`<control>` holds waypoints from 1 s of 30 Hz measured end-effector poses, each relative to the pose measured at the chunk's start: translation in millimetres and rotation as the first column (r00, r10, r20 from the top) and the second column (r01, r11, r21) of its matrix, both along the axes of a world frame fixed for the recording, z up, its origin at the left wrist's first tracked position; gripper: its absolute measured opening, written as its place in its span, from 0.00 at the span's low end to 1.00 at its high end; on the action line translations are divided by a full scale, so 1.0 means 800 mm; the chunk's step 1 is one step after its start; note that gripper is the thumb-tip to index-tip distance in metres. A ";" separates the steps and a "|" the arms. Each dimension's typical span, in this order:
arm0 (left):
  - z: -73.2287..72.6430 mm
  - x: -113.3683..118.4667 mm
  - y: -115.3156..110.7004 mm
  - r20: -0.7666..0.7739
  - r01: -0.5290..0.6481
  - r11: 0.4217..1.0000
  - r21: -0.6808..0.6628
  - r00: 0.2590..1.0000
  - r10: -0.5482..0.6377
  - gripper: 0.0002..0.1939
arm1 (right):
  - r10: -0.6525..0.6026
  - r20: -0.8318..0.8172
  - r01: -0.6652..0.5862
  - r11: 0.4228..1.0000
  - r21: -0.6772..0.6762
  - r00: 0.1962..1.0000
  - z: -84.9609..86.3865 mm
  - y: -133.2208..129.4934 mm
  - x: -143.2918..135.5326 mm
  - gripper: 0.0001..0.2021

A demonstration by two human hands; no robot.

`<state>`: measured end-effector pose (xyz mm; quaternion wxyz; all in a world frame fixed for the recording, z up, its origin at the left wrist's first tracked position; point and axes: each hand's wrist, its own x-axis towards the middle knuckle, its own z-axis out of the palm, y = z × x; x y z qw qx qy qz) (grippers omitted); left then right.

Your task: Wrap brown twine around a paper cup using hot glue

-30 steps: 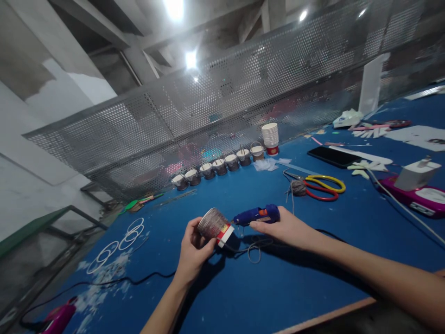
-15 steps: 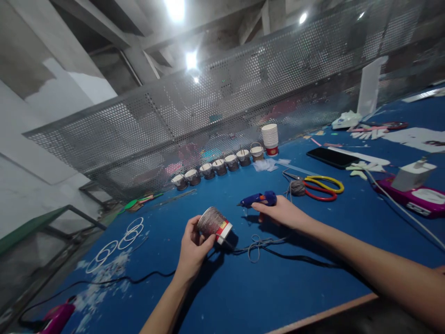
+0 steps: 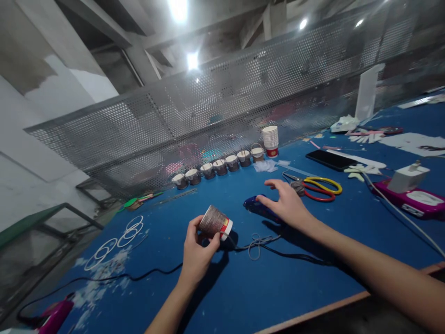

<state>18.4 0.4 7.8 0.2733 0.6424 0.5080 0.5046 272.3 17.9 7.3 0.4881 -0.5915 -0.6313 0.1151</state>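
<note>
While the cup (image 3: 211,222) sits tilted in the left hand (image 3: 197,250), just above the blue surface (image 3: 229,292), I can see grey wrapping over most of its side and a bare red-and-white end facing right. The left fingers curl around the cup from behind, the thumb pressing near that end, probably to steady it while leaving the bare part within reach. From there a strand of yarn (image 3: 256,242) trails off into a loose tangle.

The right hand (image 3: 292,205) hovers with its fingers well spread, grasping nothing that I can make out. Beneath it lies a blue glue gun (image 3: 257,204), nose toward the cup; whether the thumb touches it, I cannot tell. Lying there, it seems placed to be handy.

Just beyond that hand, a small yarn ball (image 3: 298,187) rests against the scissors (image 3: 323,189), their red and yellow handles toward the right. Farther back, wrapped cups (image 3: 220,167) stand in a row along the mesh panel (image 3: 187,125), likely to be out of the way, with stacked paper cups (image 3: 270,140) at the row's right end. White rings (image 3: 130,231) lie well off to the left.
</note>
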 end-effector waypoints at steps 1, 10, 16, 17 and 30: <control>0.000 0.002 -0.002 0.001 -0.008 1.000 0.004 1.000 0.008 0.21 | 0.025 -0.062 -0.017 0.993 0.117 0.998 0.006 -0.009 -0.004 0.14; -0.007 0.005 -0.008 -0.085 -0.062 0.987 0.145 0.994 0.075 0.19 | 0.364 -0.714 -0.643 0.750 -0.156 0.598 -0.019 -0.047 -0.107 0.19; -0.011 0.000 -0.003 -0.194 -0.039 0.978 0.204 0.978 0.080 0.17 | 0.306 -0.820 -0.712 0.683 -0.164 0.483 -0.024 -0.039 -0.112 0.18; -0.011 0.001 -0.004 -0.209 -0.034 0.978 0.203 0.975 0.077 0.17 | 0.310 -0.812 -0.725 0.662 -0.190 0.495 -0.021 -0.041 -0.109 0.17; -0.010 0.009 -0.014 -0.223 -0.002 0.993 0.121 0.974 0.029 0.18 | 0.494 -0.070 -0.496 0.868 -0.022 0.867 -0.017 -0.050 -0.085 0.03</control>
